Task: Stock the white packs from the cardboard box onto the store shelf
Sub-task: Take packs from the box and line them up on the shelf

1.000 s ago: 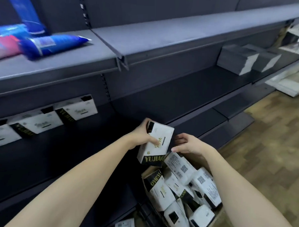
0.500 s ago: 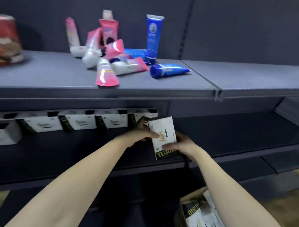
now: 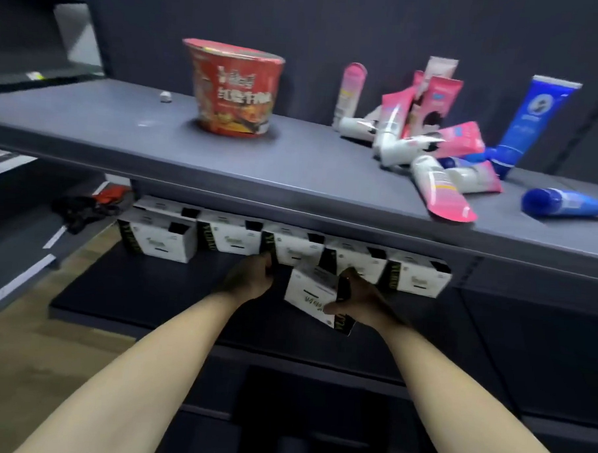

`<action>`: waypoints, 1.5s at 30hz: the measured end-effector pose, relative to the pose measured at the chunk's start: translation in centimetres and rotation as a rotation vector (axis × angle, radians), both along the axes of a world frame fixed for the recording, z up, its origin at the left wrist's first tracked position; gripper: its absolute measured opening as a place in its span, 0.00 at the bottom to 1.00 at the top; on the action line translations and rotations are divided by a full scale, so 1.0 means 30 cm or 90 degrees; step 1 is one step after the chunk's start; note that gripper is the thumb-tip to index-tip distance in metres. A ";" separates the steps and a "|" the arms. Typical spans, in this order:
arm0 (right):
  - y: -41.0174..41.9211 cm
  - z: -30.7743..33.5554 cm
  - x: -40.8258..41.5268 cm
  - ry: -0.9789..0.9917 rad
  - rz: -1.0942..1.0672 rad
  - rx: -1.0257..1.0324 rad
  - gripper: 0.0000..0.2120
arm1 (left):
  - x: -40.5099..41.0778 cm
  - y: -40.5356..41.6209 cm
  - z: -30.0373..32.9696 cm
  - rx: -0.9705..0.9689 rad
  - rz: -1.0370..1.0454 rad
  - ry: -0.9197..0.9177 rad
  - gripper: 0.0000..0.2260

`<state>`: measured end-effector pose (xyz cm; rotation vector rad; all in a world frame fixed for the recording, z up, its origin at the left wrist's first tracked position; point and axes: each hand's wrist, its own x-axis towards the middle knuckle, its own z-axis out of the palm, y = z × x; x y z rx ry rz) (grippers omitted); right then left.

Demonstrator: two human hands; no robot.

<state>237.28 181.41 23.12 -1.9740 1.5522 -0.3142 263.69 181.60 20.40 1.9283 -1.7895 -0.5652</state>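
Head view gives me the white pack as my landmark: it hangs tilted just in front of the row of shelved packs, its long axis running from upper left down to lower right, the dark printed end lowest and nearest me. Right of the pack, my right hand grips it, fingers wrapped over that side and the thumb lying on the white front face. Left of the pack, my left hand sits with fingers curled, just beside the pack's left edge; I cannot tell whether it touches the pack or one of the shelved ones behind it. Behind the pack, the row stands along the back of the lower shelf, under the upper shelf. I judge the right hand to be the carrier, and the pack needs levelling so its long axis matches the row before it goes onto the shelf. Above the pack, the upper shelf carries a red noodle bowl and scattered tubes.
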 end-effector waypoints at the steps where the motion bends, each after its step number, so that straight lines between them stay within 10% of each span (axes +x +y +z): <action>1: -0.010 -0.012 0.061 0.020 0.003 -0.018 0.39 | 0.045 0.013 -0.002 -0.009 0.004 -0.018 0.04; 22: -0.154 -0.077 0.791 0.285 0.064 -0.414 0.38 | 0.548 0.103 0.003 0.006 0.123 -0.098 0.11; 35: -0.199 -0.046 0.838 0.336 0.085 -0.348 0.42 | 0.539 0.099 0.009 0.012 0.152 -0.076 0.12; 45: -0.182 -0.015 0.689 0.070 0.082 -0.162 0.39 | 0.462 0.130 0.074 -0.068 0.124 -0.094 0.15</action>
